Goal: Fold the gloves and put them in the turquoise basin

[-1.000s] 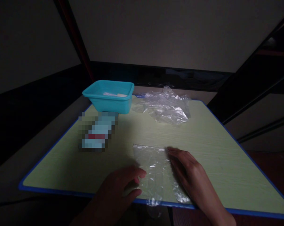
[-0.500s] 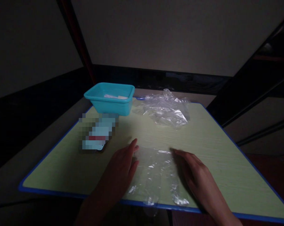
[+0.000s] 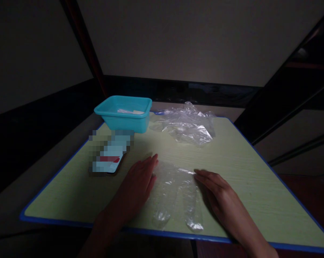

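A clear plastic bag (image 3: 176,191) lies flat on the pale green table (image 3: 245,172) near its front edge. My left hand (image 3: 136,184) rests flat on the bag's left side, fingers stretched out and together. My right hand (image 3: 219,195) lies flat on the bag's right side, fingers extended toward the bag's top corner. Neither hand grips anything.
A turquoise plastic tub (image 3: 124,113) stands at the back left with something pale inside. A heap of crumpled clear plastic bags (image 3: 187,125) lies at the back middle. A blurred-out flat object (image 3: 109,154) lies left of my left hand. The table has a blue rim (image 3: 57,168).
My left hand moved from the bag's lower left up along its left side and flattened. The bag slid a little further onto the table, away from the front edge.
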A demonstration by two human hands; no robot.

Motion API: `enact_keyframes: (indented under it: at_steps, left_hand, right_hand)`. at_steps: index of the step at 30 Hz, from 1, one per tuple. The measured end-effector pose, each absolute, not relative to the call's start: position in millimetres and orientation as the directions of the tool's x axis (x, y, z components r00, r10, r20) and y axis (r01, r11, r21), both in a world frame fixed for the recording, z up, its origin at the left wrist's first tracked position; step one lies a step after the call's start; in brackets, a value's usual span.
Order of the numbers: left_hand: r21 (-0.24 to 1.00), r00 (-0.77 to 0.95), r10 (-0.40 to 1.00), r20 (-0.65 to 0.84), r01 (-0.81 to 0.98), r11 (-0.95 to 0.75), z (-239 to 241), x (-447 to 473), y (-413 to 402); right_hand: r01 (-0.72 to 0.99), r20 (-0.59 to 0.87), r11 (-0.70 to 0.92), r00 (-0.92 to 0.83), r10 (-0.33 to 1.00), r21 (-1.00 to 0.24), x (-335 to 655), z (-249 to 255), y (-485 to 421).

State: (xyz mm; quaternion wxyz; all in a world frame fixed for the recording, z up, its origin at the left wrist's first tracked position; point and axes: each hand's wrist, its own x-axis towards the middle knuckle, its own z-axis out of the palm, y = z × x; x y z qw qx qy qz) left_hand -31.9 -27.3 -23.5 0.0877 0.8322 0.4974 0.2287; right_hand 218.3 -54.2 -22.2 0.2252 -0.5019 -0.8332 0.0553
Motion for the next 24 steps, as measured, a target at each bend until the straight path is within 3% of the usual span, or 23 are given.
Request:
enact_keyframes:
  at_steps: [24]
  left_hand:
    - [0.247,0.44,0.858,0.266,0.829,-0.502,-19.6,-22.0,-12.1]
  right_hand:
    - [0.827,0.377,0.521,-0.423,0.824,-0.211,218.8,-19.2,-67.7]
